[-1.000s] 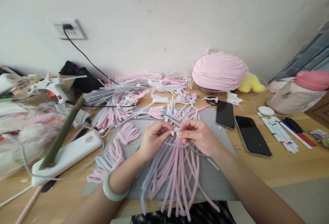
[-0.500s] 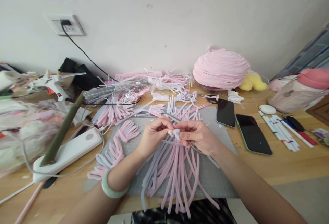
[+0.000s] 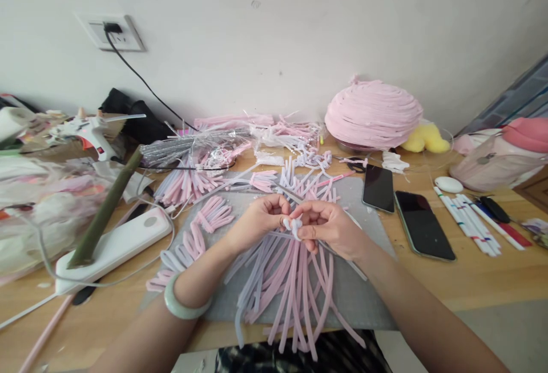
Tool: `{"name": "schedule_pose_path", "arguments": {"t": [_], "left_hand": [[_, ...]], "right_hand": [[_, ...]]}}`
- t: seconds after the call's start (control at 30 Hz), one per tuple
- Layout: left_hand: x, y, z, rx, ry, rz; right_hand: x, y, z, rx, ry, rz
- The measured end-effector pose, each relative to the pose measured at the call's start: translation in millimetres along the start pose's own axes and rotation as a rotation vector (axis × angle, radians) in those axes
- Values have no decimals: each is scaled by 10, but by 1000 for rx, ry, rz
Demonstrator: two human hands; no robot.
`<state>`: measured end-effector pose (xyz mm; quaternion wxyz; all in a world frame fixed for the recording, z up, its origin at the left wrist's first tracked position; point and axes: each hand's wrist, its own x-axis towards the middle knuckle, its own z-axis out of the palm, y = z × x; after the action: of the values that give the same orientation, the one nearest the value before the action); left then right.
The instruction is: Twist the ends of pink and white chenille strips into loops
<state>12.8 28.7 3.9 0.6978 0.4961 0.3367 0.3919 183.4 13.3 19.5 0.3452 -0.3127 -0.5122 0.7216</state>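
Observation:
My left hand (image 3: 262,219) and my right hand (image 3: 331,229) meet above the grey mat (image 3: 359,299). Between their fingertips is a small white fuzzy piece (image 3: 293,225), bent into a knot-like shape; both hands pinch it. Beneath them, pink and pale blue fuzzy strips (image 3: 295,299) fan out toward the mat's front edge. Looped pink and blue strips (image 3: 194,244) lie on the mat to the left, beside a pink bundle (image 3: 214,213). Fingers partly cover the white piece.
Two phones (image 3: 378,188) and several white pens (image 3: 466,221) lie to the right. A big pink bundle (image 3: 373,113) stands by the wall. On the left are a white power strip (image 3: 115,247), a green stick (image 3: 105,213) and a glue gun (image 3: 92,133).
The view has shifted slightly. More of the white piece shows between my fingertips, its knot-like shape now clearer. Both hands keep their pinch, with the fingers slightly moved.

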Motion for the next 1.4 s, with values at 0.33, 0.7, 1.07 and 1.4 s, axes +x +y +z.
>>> {"name": "schedule_pose_path", "arguments": {"t": [0.33, 0.7, 1.07, 1.4], "left_hand": [[5, 12, -3, -16, -37, -70], [1, -19, 0, -10, -45, -42], [-55, 86, 8, 330, -33, 173], [-93, 134, 17, 460, -138, 120]], "right_hand": [[-11, -4, 18, -29, -19, 36], [-12, 2, 25, -89, 21, 51], [20, 26, -23, -113, 68, 0], [47, 47, -69, -119, 21, 7]]}}
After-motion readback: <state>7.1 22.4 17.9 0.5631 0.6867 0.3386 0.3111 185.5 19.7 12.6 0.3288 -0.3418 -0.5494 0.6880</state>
